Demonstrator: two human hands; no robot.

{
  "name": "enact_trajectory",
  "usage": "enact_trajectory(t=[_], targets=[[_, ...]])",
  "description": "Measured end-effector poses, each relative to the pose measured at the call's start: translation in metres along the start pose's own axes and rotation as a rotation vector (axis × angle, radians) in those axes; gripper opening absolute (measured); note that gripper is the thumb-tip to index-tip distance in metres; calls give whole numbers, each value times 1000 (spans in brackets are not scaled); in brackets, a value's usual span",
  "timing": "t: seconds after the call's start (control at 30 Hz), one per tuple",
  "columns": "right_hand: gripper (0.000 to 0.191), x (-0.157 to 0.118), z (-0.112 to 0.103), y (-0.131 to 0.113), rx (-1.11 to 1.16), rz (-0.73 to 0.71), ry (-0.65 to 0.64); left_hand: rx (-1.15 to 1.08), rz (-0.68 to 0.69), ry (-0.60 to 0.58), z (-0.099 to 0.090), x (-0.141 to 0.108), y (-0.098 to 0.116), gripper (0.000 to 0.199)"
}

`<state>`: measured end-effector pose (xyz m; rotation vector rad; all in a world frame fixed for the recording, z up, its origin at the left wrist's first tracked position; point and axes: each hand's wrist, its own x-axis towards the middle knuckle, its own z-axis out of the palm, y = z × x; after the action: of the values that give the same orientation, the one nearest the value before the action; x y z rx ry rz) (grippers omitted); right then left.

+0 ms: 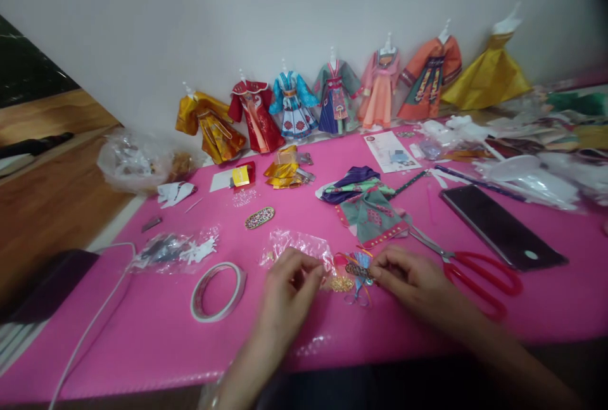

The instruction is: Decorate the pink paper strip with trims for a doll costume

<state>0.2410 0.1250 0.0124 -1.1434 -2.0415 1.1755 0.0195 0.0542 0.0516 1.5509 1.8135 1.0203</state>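
At the front middle of the pink table (156, 334), my left hand (295, 283) is closed, thumb and forefinger pinched together; what they hold, if anything, is too small to name. Facing it, my right hand (403, 274) pinches the end of a small dark patterned strip (359, 270). Between the hands lie a small heap of gold beads (341, 283) and light-blue tassels (363, 260) with orange and red cord. A clear plastic bag (304, 246) lies just behind my left hand. Green-grey doll clothing (373, 217) is spread out behind my right hand.
Red-handled scissors (484, 264) and a black phone (498, 226) lie right of my right hand. A tape roll (218, 291) is on the left, near a white cable (95, 318). Several doll dresses lean on the wall, one of them red (259, 118). Plastic bags (527, 175) crowd the right.
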Motion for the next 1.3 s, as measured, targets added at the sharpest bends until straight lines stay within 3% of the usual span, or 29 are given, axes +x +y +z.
enact_trajectory(t=[0.17, 0.37, 0.53, 0.6, 0.67, 0.73, 0.83, 0.93, 1.0, 1.13, 1.3], targets=[[25, -1, 2, -1, 99, 23, -45, -345, -184, -157, 32, 7, 8, 19], [29, 0, 1, -3, 134, 56, -27, -563, -328, -116, 40, 16, 0, 22], [17, 0, -1, 6, -83, -78, 132, -644, -362, -79, 39, 15, -14, 29], [21, -1, 0, 7, -197, -158, 245, -682, -383, -96, 40, 13, -17, 33], [21, -4, 2, 3, -205, -167, 271, -724, -399, -119, 40, 11, -17, 35], [31, -6, 4, -4, -75, -81, 168, -754, -351, -119, 40, 9, -15, 31], [50, -8, 8, -13, 227, 126, -31, -686, -93, -53, 39, 8, -12, 15], [48, -8, 9, -14, 437, 263, -146, -571, 147, -3, 39, 7, -10, 5], [44, -8, 8, -14, 482, 268, -151, -579, 172, -2, 39, 6, -10, 14], [39, -10, 8, -15, 459, 176, -91, -749, -51, -54, 40, 1, -12, 10], [39, -11, 12, -14, 395, 128, -62, -835, -220, -168, 42, -1, -17, 37]])
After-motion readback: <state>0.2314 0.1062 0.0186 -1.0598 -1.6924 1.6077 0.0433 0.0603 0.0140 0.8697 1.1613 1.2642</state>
